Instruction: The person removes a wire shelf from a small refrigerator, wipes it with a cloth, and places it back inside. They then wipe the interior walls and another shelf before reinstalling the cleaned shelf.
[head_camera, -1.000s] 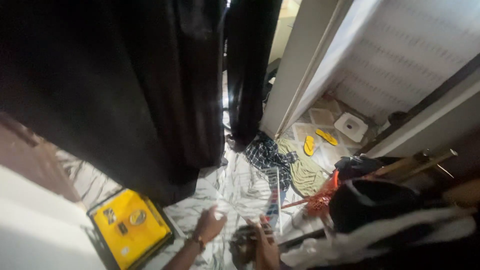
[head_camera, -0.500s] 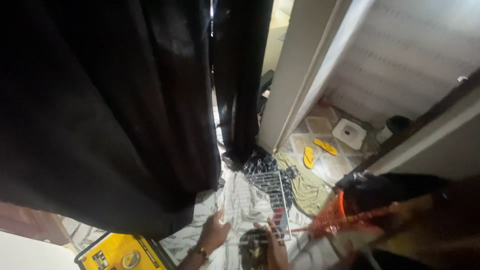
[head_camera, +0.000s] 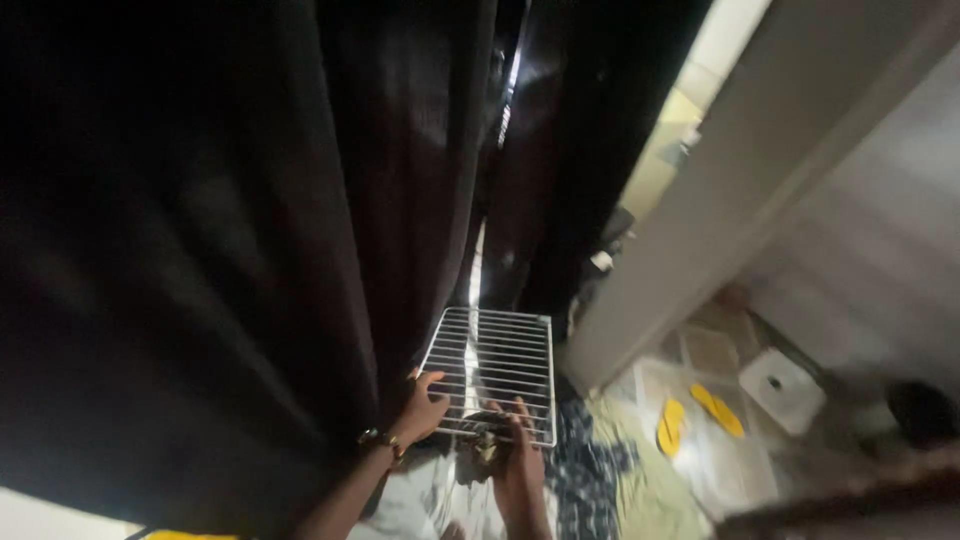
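A white wire rack (head_camera: 492, 368), rectangular with many thin bars, is held flat in front of me at the bottom centre. My left hand (head_camera: 420, 410), with a gold watch at the wrist, grips its near left edge. My right hand (head_camera: 517, 468) holds the near edge of the rack and also has a dark crumpled cloth (head_camera: 478, 452) under its fingers. The rack's far end points toward the narrow gap between two black curtains (head_camera: 300, 230).
Black curtains fill the left and centre. A pale door frame (head_camera: 720, 230) rises at right. Beyond it a tiled floor holds a pair of yellow slippers (head_camera: 697, 415) and a white floor pan (head_camera: 782, 388). A checked cloth (head_camera: 585, 480) and green cloth (head_camera: 655, 500) lie on the floor.
My view has swung upward and forward toward the curtains. The rack has come up from edge-on to flat and level, nearer the curtain gap. The yellow machine and orange basket have left view.
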